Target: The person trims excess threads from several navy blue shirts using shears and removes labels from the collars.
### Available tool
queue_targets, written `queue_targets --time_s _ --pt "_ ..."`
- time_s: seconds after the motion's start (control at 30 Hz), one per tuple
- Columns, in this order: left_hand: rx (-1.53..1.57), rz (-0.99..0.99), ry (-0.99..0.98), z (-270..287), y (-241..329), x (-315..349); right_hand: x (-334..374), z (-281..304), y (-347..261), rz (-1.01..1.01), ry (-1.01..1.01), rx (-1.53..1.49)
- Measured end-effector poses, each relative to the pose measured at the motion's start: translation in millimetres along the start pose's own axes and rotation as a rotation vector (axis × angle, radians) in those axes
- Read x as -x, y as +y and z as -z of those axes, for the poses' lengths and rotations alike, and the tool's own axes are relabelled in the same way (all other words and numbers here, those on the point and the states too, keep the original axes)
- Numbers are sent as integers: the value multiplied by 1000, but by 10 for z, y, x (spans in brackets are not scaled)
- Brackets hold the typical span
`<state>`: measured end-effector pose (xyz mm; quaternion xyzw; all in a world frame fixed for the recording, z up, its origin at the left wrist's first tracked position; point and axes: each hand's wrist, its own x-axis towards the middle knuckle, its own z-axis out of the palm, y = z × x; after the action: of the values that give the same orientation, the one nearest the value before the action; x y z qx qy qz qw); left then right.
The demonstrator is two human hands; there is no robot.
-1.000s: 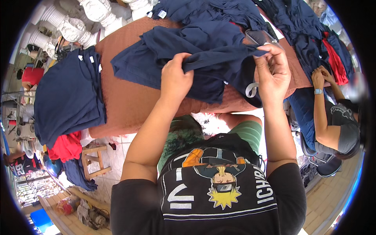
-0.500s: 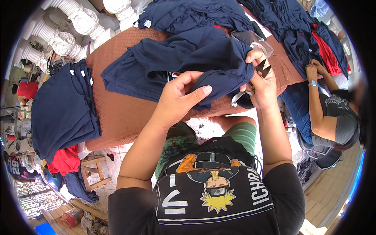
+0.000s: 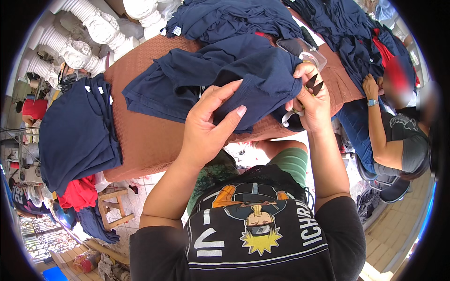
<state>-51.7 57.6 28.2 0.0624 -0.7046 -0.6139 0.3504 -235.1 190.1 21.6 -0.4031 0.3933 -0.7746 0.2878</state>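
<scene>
A navy garment (image 3: 253, 61) lies bunched over the table, its near edge lifted toward me. My right hand (image 3: 311, 93) grips the garment's right end between thumb and fingers. Tucked in the same hand is a pair of small scissors (image 3: 315, 85), dark blades sticking up past the fingers; its handle is mostly hidden in the palm. My left hand (image 3: 208, 119) is beside the fabric's near edge, thumb and index finger spread apart, with fingertips by the cloth. The tips of its other fingers are hidden.
A brown-covered table (image 3: 140, 136) carries a folded navy stack (image 3: 77, 131) on the left and a navy heap (image 3: 234, 21) at the back. A clear plastic container (image 3: 318, 58) is behind my right hand. At right, a seated person (image 3: 393, 126) handles navy cloth. A wooden stool (image 3: 112, 206) stands lower left.
My left thumb and fingers have parted from their pinch on the fabric, and the hand has shifted slightly left. My right hand keeps its hold. A red item now shows by the seated person.
</scene>
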Motion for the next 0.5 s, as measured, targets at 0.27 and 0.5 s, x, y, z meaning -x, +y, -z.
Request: queue_targets --time_s 0.27,0.5 --pt "-185 -127 -15 -124 47 52 57 101 -99 10 39 57" --pt "-303 -257 51 -105 221 22 82 178 -253 11 -51 245"
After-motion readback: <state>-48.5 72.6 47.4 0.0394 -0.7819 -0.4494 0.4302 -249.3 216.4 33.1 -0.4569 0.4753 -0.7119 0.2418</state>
